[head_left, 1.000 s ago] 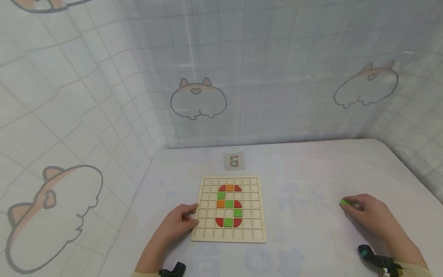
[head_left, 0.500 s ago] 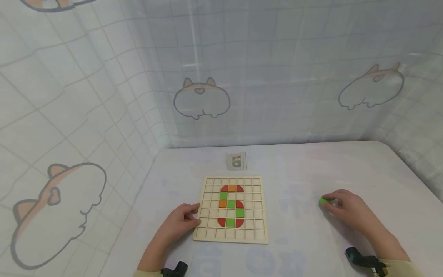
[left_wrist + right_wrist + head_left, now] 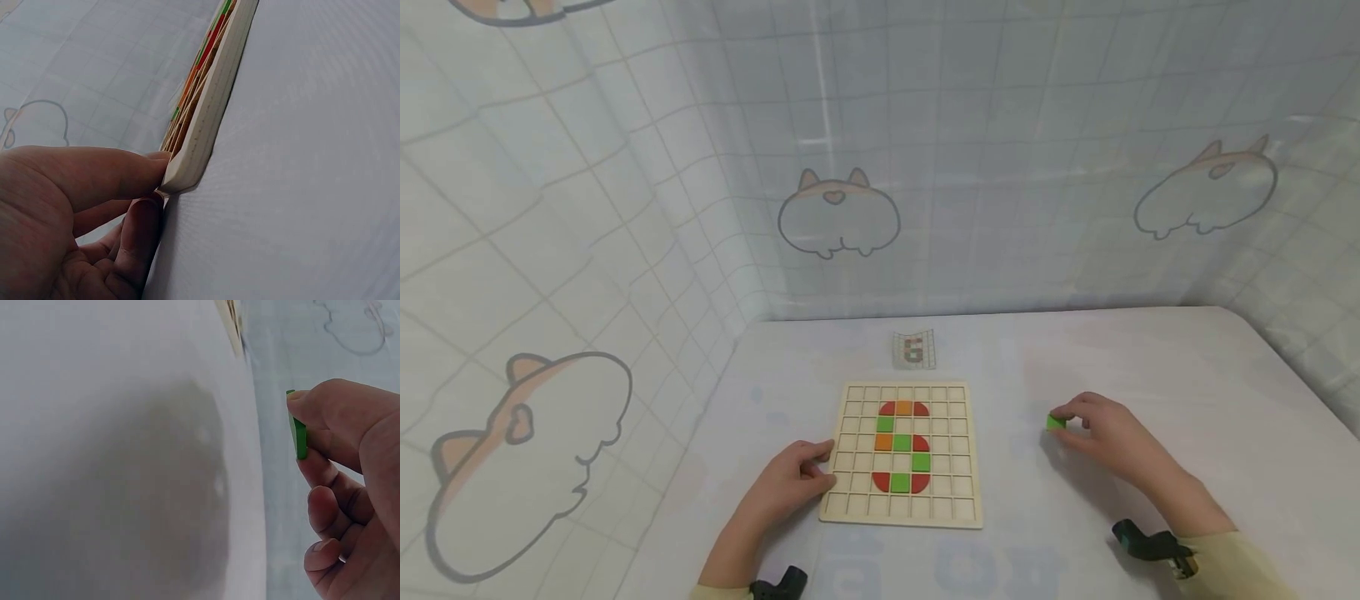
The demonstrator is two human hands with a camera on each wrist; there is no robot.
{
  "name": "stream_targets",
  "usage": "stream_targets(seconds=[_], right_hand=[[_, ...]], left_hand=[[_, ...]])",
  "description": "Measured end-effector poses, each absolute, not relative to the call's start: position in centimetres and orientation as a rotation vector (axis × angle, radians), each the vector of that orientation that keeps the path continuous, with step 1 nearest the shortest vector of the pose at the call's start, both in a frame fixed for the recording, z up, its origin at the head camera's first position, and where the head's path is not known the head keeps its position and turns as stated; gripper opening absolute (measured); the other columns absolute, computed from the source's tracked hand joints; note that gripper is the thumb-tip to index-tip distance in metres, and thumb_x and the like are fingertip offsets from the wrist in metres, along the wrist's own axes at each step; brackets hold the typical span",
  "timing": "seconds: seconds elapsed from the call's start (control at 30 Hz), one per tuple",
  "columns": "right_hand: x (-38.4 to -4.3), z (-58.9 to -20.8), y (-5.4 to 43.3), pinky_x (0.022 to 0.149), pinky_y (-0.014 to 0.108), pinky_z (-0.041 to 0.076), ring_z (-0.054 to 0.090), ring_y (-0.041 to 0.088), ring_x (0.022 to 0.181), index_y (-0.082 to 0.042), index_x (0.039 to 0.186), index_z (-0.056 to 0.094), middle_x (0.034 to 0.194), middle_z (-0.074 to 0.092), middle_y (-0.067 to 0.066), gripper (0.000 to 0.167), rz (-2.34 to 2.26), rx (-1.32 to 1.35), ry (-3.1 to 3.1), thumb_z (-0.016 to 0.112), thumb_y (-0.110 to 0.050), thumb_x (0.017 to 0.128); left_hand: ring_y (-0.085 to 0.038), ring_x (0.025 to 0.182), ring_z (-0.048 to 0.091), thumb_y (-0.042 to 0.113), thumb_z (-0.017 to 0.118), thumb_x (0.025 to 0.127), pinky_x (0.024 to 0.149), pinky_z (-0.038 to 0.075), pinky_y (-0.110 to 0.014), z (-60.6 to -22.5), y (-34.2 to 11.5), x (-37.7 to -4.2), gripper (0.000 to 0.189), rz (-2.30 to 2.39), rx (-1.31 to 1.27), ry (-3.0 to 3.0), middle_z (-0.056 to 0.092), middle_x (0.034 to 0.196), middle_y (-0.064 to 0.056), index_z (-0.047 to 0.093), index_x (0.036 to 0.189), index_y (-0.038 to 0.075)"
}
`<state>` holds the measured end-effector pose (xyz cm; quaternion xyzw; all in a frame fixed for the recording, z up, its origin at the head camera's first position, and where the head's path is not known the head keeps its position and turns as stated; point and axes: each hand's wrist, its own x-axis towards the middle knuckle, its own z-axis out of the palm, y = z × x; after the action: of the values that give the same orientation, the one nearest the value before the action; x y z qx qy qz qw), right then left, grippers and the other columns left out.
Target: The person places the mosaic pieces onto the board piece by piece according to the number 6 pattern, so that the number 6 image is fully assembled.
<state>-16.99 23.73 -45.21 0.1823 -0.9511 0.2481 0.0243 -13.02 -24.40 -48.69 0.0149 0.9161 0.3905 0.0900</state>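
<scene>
A wooden grid board (image 3: 952,484) lies flat on the table, with red, orange and green tiles in its middle cells. My left hand (image 3: 786,483) holds the board's left edge between thumb and fingers; the left wrist view shows the thumb right at the corner of the board's rim (image 3: 203,119). Right of the board, my right hand (image 3: 1108,433) pinches a green square tile (image 3: 1056,422) above the table. Seen from the right wrist, the thumb and a finger hold the green tile (image 3: 300,434) by opposite edges, the other fingers curled below.
Behind the board lies a small card (image 3: 914,350) printed with a grid and a coloured figure. The white-covered table (image 3: 1000,350) meets a tile-patterned curtain (image 3: 985,208) at the back and sides. A black device (image 3: 1150,542) is strapped to the right wrist.
My right hand has moved left toward the board, carrying the green tile and lifting it a little. The left hand stays at the board's edge.
</scene>
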Motion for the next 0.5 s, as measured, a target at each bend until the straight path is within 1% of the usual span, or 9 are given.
stream_targets(seconds=[0.2,0.4,0.5], right_hand=[[-17.3,-44.8,21.4,0.073,0.036,0.050,0.058,0.014,0.087,-0.016,0.101,0.076,0.098,0.062,-0.007,0.017,0.782,0.629,-2.923,0.078,-0.022,0.086],[-17.6,-44.5,19.2,0.070,0.029,0.049,0.056,0.009,0.083,-0.017,0.100,0.076,0.095,0.060,-0.010,0.016,0.779,0.719,-2.908,0.079,-0.022,0.085],[-17.7,-44.5,18.1,0.070,0.028,0.048,0.056,0.010,0.083,-0.018,0.100,0.075,0.093,0.059,-0.011,0.016,0.759,0.767,-2.896,0.079,-0.023,0.084]], left_hand=[[-0.013,0.080,0.057,0.022,0.081,0.082,0.069,0.048,-0.031,-48.6,-24.3,-13.0,0.057,1.156,0.015,2.717,0.062,0.107,0.003,0.063,0.135,0.010],[-0.013,0.080,0.057,0.020,0.082,0.081,0.068,0.048,-0.031,-48.6,-24.1,-12.9,0.057,1.183,0.008,2.708,0.062,0.106,0.002,0.063,0.134,0.010],[-0.013,0.080,0.057,0.020,0.082,0.081,0.068,0.048,-0.031,-48.6,-24.1,-12.9,0.057,1.198,0.027,2.704,0.062,0.105,0.002,0.063,0.134,0.009]])
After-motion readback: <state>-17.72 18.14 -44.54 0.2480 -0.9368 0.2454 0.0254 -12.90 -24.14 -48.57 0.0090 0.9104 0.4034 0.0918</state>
